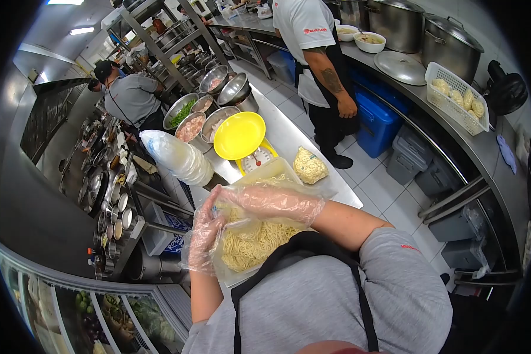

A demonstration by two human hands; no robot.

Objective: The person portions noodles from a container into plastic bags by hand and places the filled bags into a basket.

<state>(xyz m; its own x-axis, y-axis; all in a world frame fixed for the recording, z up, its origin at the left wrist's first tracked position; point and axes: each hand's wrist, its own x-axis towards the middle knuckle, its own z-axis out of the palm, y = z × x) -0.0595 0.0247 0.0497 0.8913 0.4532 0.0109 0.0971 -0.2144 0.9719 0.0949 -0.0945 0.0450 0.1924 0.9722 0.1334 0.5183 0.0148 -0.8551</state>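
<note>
My left hand (205,232) and my right hand (271,202) both wear clear plastic gloves and meet over a pale tray of noodles (253,249). Their fingers come together around a thin clear plastic bag, whose edges are hard to tell from the gloves. Just beyond the tray stands a yellow scale (256,159) with a round yellow pan (239,135). A bagged portion of noodles (310,166) lies on the steel table to its right. Left of the scale is a tall stack of white containers in clear plastic (177,158).
Metal bowls of meat and greens (183,111) stand beyond the scale. A co-worker in a black apron (318,71) stands across the table; another (127,94) is at the back left. A white basket (457,97) and large pots (451,44) occupy the right counter.
</note>
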